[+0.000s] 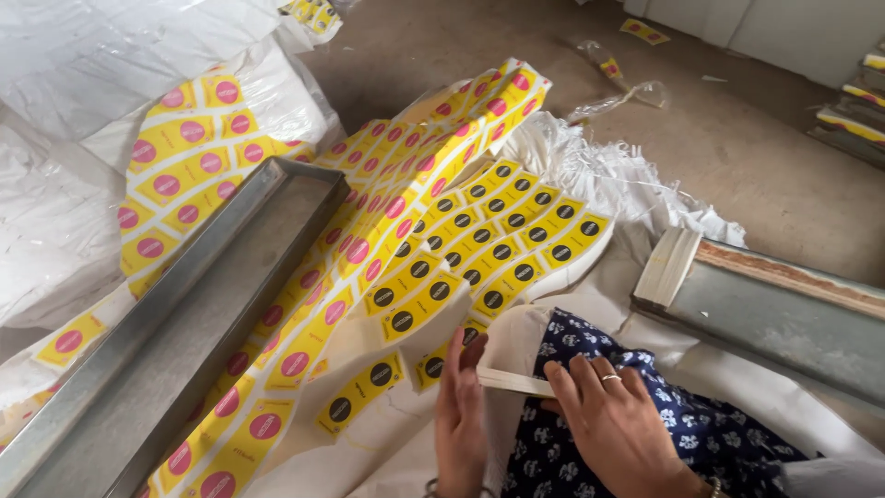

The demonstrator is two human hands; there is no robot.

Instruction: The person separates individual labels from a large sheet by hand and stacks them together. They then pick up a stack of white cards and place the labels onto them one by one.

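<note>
1. A thin stack of white paper sheets (513, 380) is being held between two hands, low in the middle of the view, just above a lap covered in dark blue cloth with small white flowers (645, 387).
2. The left hand (458, 417) is being pressed flat against the left end of the stack, with the fingers straight and close together.
3. The right hand (608, 420) is being laid on top of the stack with the fingers spread out; a thin ring (610, 376) is being worn on one finger.
4. Big sheets of yellow labels with black dots (489, 249) are being spread out just beyond the hands.
5. More sheets of yellow labels with pink dots (369, 231) are lying beside them, to the left.
6. A long grey metal tray (175, 341) is lying slanted over the pink-dot sheets.
7. Crinkly white plastic bags (83, 65) are piled up at the far left.
8. A grey metal box with a white paper stack at its end (765, 314) is sitting to the right.
9. The floor (756, 157) is bare, brown and dusty, with scraps of clear wrap (618, 88) lying on it.
</note>
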